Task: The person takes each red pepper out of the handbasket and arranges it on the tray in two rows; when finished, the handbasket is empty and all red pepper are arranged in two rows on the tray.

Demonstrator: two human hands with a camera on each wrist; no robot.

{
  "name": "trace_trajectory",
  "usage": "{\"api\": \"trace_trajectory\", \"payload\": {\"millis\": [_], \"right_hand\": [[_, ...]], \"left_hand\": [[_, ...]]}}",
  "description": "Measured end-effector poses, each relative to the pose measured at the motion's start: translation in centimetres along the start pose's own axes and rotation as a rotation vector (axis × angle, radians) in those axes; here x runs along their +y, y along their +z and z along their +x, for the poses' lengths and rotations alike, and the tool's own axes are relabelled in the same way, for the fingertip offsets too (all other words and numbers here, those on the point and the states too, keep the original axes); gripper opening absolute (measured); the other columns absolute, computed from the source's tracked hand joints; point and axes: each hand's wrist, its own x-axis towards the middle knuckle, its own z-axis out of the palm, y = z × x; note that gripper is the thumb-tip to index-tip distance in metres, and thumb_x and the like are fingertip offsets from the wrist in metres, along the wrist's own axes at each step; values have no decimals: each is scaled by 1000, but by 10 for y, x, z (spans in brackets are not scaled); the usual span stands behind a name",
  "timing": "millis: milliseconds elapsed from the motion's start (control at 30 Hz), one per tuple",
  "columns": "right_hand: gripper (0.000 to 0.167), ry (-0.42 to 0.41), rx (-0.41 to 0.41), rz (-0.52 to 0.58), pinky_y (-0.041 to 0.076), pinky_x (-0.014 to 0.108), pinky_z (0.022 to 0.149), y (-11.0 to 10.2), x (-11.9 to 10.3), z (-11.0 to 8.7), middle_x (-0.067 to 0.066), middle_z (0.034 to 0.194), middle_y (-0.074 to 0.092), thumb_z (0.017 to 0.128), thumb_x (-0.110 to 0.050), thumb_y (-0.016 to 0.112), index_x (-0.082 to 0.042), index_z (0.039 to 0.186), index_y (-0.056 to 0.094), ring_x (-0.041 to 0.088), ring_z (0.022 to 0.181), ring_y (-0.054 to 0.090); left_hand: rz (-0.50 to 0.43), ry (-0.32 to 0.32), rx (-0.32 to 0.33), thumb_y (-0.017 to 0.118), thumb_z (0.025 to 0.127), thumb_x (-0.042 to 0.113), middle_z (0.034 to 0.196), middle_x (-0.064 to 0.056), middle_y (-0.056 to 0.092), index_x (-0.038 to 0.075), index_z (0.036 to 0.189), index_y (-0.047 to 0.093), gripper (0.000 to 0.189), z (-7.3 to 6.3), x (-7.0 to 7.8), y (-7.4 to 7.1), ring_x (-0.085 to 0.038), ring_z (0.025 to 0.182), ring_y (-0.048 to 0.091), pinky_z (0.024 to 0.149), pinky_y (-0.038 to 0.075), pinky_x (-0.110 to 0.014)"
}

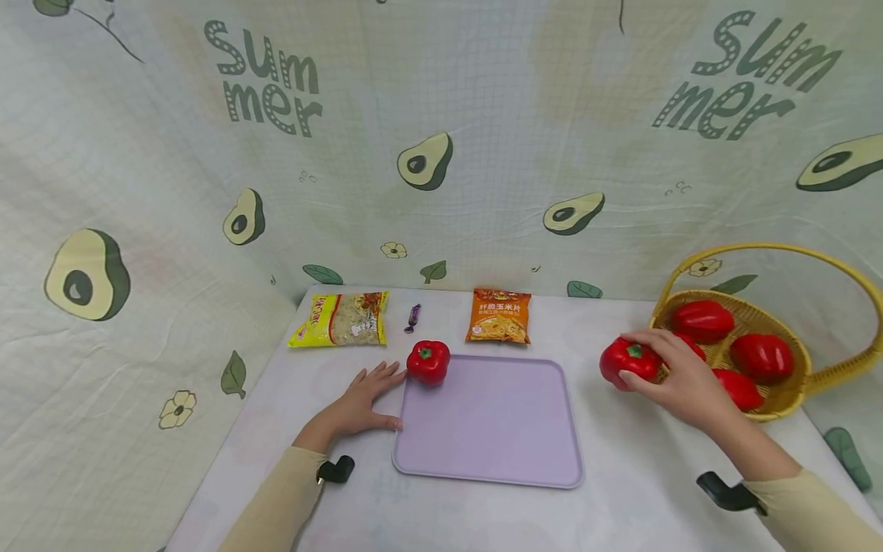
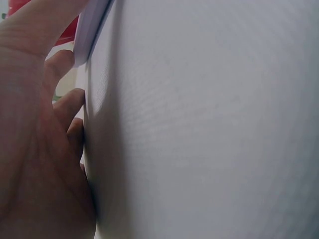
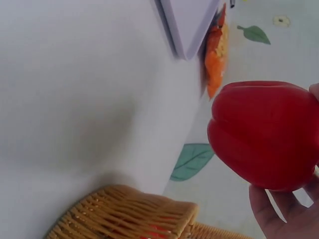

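Observation:
My right hand (image 1: 679, 379) grips a red bell pepper (image 1: 628, 362) by its sides, just left of the wicker basket (image 1: 800, 391). In the right wrist view this bell pepper (image 3: 264, 134) is above the table, with fingers (image 3: 279, 214) curled round it. My left hand (image 1: 362, 402) rests spread on the table at the left edge of the lilac tray (image 1: 490, 422), its thumb at the tray's side. Another red bell pepper (image 1: 428, 363) sits on the tray's back left corner, by the left fingertips. Several red peppers (image 1: 762, 358) lie in the basket.
Along the back of the table lie a yellow food packet (image 1: 345, 319), a small purple wrapped candy (image 1: 412, 318) and an orange snack bag (image 1: 499, 316). The basket's tall handle (image 1: 845, 376) arches up at the right. A printed cloth (image 1: 497, 153) hangs behind the table.

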Motion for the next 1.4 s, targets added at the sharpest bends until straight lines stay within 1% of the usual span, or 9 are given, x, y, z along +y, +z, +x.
{"api": "trace_trajectory", "payload": {"millis": [167, 300, 333, 500, 633, 800, 967, 1167, 1400], "right_hand": [[77, -18, -6, 8, 58, 63, 73, 9, -5, 4, 23, 139, 50, 75, -27, 92, -13, 141, 54, 46, 122, 44], [74, -28, -16, 15, 59, 62, 76, 16, -9, 7, 20, 138, 52, 77, -28, 91, -13, 140, 55, 44, 123, 46], [74, -29, -19, 20, 58, 62, 77, 18, -10, 8, 20, 138, 52, 77, -28, 90, -13, 140, 55, 43, 123, 46], [70, -42, -29, 51, 59, 61, 80, 27, -16, 13, 16, 137, 54, 79, -26, 89, -13, 139, 57, 39, 123, 49], [66, -52, -47, 75, 59, 59, 81, 35, -20, 16, 15, 137, 55, 81, -27, 88, -13, 138, 57, 38, 123, 50], [67, -54, -74, 87, 60, 57, 82, 45, -26, 21, 13, 137, 55, 81, -30, 88, -15, 138, 58, 37, 124, 51], [65, -67, -102, 117, 60, 55, 84, 54, -35, 26, 11, 138, 55, 81, -28, 88, -16, 138, 57, 36, 126, 51], [64, -77, -118, 146, 59, 55, 86, 66, -45, 30, 8, 138, 54, 81, -26, 88, -17, 137, 58, 34, 126, 51], [58, -113, -123, 178, 58, 52, 89, 83, -57, 35, 6, 137, 55, 83, -27, 86, -17, 135, 61, 32, 125, 53]], "left_hand": [[8, -5, -6, 78, 78, 62, 169, -1, 20, 28, 160, 34, 99, 0, 0, 0, -27, 157, 5, 124, -1, -58], [5, -3, -4, 78, 78, 61, 169, -1, 20, 27, 160, 35, 99, 0, -1, 0, -27, 157, 5, 124, -2, -58], [7, -8, -8, 78, 78, 62, 169, 0, 19, 29, 160, 34, 99, 0, -1, 0, -26, 157, 4, 124, -2, -57], [-3, -7, 1, 78, 78, 61, 169, 0, 21, 28, 160, 36, 98, 0, 0, 0, -27, 157, 5, 124, -2, -58], [-4, -11, 1, 78, 78, 61, 169, 0, 21, 28, 160, 36, 98, -1, 1, -1, -27, 157, 5, 123, -2, -58], [-7, -5, 1, 78, 78, 61, 169, -1, 21, 27, 160, 36, 98, 0, 0, -1, -28, 157, 5, 123, -2, -59], [10, -13, -4, 78, 78, 62, 169, 1, 19, 29, 160, 34, 99, 1, -1, -1, -26, 157, 4, 124, -2, -57], [-6, 9, 6, 79, 79, 59, 169, -5, 22, 24, 160, 36, 99, 1, 0, -1, -31, 157, 7, 123, -1, -60], [-8, 16, 8, 79, 78, 61, 169, -4, 22, 24, 160, 36, 99, 1, -1, 0, -31, 157, 7, 123, -1, -60]]}}
